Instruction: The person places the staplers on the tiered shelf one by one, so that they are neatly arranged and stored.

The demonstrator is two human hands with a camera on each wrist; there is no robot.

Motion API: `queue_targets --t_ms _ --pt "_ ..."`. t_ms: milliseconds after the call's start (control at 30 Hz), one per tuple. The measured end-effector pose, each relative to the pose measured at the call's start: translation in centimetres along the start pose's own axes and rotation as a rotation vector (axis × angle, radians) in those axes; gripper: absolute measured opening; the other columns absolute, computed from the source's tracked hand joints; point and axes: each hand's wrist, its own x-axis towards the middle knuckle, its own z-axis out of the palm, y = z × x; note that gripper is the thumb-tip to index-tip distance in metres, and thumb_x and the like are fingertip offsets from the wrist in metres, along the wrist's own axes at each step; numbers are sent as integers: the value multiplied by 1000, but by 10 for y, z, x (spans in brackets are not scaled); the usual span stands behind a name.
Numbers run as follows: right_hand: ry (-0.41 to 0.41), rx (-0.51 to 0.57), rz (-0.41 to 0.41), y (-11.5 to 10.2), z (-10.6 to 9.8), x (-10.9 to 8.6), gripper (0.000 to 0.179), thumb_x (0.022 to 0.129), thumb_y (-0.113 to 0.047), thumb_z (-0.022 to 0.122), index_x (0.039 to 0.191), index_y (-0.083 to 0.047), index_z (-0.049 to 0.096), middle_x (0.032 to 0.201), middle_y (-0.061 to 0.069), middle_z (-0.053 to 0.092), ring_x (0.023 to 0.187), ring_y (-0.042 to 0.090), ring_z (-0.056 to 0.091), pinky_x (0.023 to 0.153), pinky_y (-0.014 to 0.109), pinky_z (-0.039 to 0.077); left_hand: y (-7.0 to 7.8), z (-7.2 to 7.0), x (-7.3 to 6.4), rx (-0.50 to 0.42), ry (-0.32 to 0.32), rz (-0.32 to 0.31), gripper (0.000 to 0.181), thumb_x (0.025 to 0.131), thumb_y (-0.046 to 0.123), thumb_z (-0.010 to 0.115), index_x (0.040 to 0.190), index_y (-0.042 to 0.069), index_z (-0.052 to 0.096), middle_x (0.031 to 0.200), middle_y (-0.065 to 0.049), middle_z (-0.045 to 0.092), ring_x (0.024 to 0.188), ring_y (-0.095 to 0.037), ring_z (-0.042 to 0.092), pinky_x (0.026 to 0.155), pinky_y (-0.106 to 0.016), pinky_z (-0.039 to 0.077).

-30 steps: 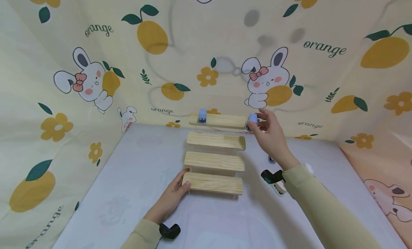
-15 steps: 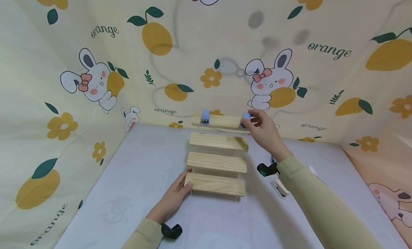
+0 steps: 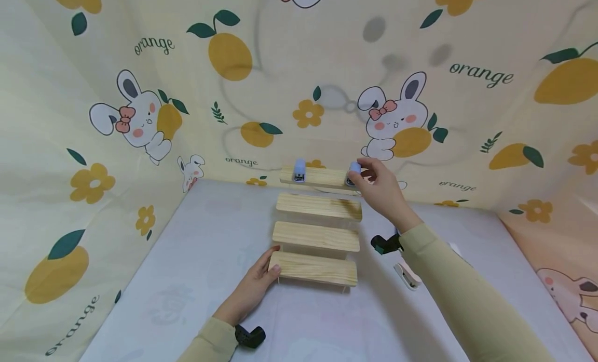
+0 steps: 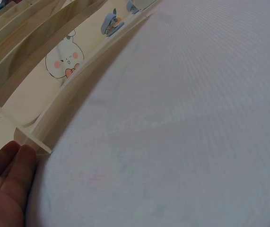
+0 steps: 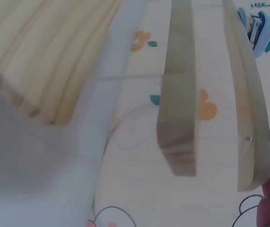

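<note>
A fruit-patterned cloth [image 3: 280, 50] is hung around a white table [image 3: 210, 232], on which a four-tier wooden rack [image 3: 317, 236] is stood, the left end of its lowest shelf [image 3: 317, 269] being gripped by the left hand [image 3: 254, 285], thumb laid on top. By the right hand [image 3: 382, 189], fingers and thumb brought together, a blue stapler [image 3: 355, 168] is pinched at the right end of the top shelf [image 3: 324, 176]; a second blue stapler [image 3: 299, 170] is set toward that shelf's left end, and a pink stapler [image 3: 407, 276] is seen right of the rack.

There are four wooden boards [image 3: 316, 268], two blue staplers [image 3: 300, 170] at the topmost, one pink stapler [image 3: 407, 277] and two hands [image 3: 251, 290].
</note>
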Motion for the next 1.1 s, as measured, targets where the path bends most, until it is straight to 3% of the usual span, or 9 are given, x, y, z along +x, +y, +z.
queue_targets --t_ms 167,300,567,1100 --pt "-8 -11 -2 -5 6 3 65 91 -52 60 137 -8 47 123 6 55 106 21 53 94 45 45 2 1 -1 -10 -2 13 61 99 38 53 153 29 26 159 -6 20 144 -24 17 116 -44 19" --pt "-24 15 1 -12 11 6 63 91 -52 61 136 -10 48 120 3 56 104 18 55 91 39 51 -1 0 -1 -2 -3 12 61 98 42 54 152 32 27 158 -5 21 144 -23 18 116 -44 18" --pt "-90 21 -19 -22 27 15 61 92 -48 62 138 -11 47 128 3 54 100 18 58 86 38 53 1 0 -2 13 3 6 62 96 45 54 151 33 29 158 -6 22 144 -24 18 116 -45 17" --pt "-157 -14 46 -24 31 18 63 93 -50 58 142 -14 43 133 4 52 110 21 54 95 42 48 1 -1 0 0 -1 15 60 98 40 54 152 31 29 158 -5 21 144 -22 17 117 -42 17"
